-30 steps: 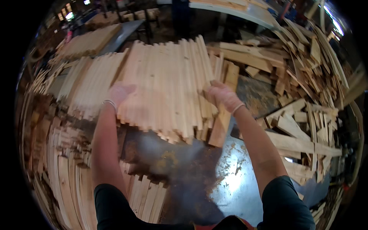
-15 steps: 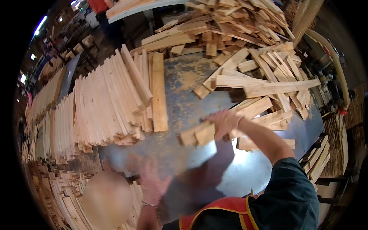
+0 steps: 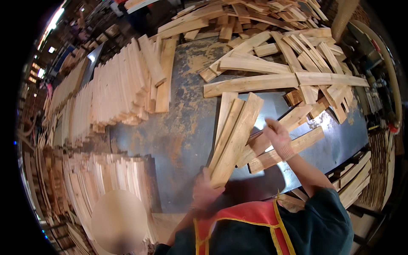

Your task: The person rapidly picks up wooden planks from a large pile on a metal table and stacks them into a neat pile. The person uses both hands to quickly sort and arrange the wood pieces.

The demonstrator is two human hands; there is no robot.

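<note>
Sawdust point(image 3: 187, 80) marks the metal workshop desk point(image 3: 182, 127); stacked strips point(image 3: 114, 91) line its left side, and crossed boards point(image 3: 250, 85) obstruct its far right. Left hand point(image 3: 205, 189): fingers grasping the near ends of angled planks point(image 3: 237, 140) by the front edge. Right hand point(image 3: 278, 138): over loose boards point(image 3: 307, 142); finger contact cannot be determined.

Wooden boards point(image 3: 237, 141) in left hand point(image 3: 205, 190)

Wooden boards point(image 3: 307, 142) on grey table point(image 3: 191, 123)
</note>
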